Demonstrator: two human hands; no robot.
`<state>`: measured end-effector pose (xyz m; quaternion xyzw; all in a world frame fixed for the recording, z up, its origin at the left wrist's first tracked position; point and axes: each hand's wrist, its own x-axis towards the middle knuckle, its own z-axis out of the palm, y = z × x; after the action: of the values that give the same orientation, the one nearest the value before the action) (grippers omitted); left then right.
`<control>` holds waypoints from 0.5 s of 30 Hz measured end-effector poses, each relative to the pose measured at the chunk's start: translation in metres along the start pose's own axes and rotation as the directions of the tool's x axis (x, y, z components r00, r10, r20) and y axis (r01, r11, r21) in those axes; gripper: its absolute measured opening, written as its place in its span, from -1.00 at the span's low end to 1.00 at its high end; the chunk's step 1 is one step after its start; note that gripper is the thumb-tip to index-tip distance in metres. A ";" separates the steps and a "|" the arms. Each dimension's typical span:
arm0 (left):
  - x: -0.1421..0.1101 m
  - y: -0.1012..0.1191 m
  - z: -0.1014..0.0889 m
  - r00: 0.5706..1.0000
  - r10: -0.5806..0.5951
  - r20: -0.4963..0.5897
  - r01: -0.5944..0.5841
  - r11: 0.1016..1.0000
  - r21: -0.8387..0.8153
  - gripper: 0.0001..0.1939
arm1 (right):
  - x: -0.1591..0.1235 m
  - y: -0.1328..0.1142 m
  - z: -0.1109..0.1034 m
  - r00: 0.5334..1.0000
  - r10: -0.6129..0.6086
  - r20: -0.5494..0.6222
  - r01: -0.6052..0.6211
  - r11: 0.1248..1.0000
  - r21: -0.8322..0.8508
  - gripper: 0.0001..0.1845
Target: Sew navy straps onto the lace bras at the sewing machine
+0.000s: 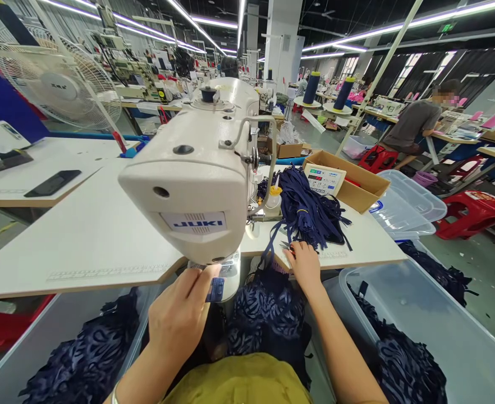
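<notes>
My left hand (178, 308) is closed, pinching a small navy hook-and-eye tape (216, 290) at the front of the sewing machine (188, 179)'s bed. At the table's front edge, my right hand (305, 266) has its fingers curled round thread snips (290, 248), whose blades point up and left; part of them is hidden by the fingers. Beside that hand, a navy strap (273, 241) runs over the edge. Navy patterned bras (268, 311) hang below, between my arms. Just beyond the right hand lies a bundle of navy straps (302, 202).
Clear plastic bins (432, 314) with navy garments stand at right, and another bin (142, 331) at left. A cardboard box (357, 182) and a control panel (324, 178) sit behind the straps. A phone (53, 183) lies on the left table. A person (411, 120) sits farther right.
</notes>
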<state>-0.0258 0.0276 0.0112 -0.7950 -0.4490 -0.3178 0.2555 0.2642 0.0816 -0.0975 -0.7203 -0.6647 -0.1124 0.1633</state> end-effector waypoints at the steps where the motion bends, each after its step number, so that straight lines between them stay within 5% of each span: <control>1: 0.000 0.000 0.000 1.000 0.001 -0.001 -0.001 1.000 0.002 -0.73 | 0.000 0.000 0.000 1.000 0.001 0.000 -0.001 1.000 0.001 -0.72; 15: 0.003 0.000 -0.002 0.996 0.040 -0.074 -0.040 0.999 0.007 -0.72 | 0.000 -0.001 -0.002 1.000 0.001 0.010 -0.001 1.000 0.004 -0.74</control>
<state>-0.0254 0.0282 0.0145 -0.7908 -0.4241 -0.3405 0.2806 0.2636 0.0812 -0.0958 -0.7210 -0.6652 -0.1075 0.1616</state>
